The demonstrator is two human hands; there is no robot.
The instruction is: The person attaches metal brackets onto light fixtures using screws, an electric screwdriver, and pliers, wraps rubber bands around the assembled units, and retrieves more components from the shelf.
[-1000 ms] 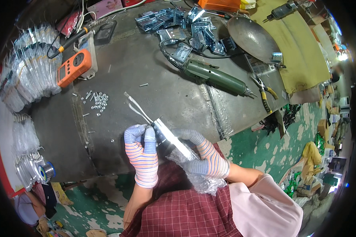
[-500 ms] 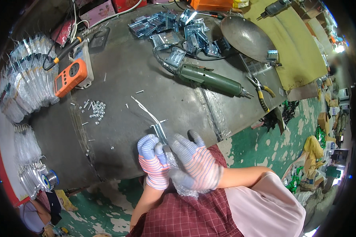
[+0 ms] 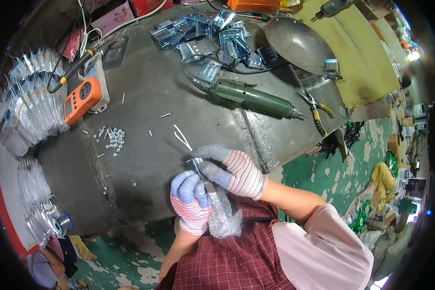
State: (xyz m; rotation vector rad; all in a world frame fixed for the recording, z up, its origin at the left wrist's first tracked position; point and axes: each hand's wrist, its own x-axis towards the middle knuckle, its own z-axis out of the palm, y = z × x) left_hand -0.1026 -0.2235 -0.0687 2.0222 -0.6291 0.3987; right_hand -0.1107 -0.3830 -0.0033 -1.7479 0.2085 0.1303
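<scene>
On the near side of the green electric screwdriver (image 3: 251, 99), left of its bit in the head view, locate the metal part (image 3: 196, 162), with white leads (image 3: 182, 139) beyond and bubble wrap (image 3: 224, 217) at the near end. Note left hand (image 3: 191, 203) with fingers closed around the part; note right hand (image 3: 237, 174) with fingers bent at the metal end, whether pinching or merely touching, cannot tell. Judge the step in hand as two-handed handling of that end; judge the next move to call for a steady left hold and unsnagged leads.

Across the dark surface (image 3: 145, 159), find, left of the screwdriver, loose screws and nuts (image 3: 115, 139) and an orange meter (image 3: 82, 100); beyond, metal brackets (image 3: 186, 29); beyond to the right, a shallow bowl (image 3: 297, 46); just beside the bit, pliers (image 3: 316, 113). Right of the screwdriver, past the edge, see worn green floor (image 3: 302, 181).
</scene>
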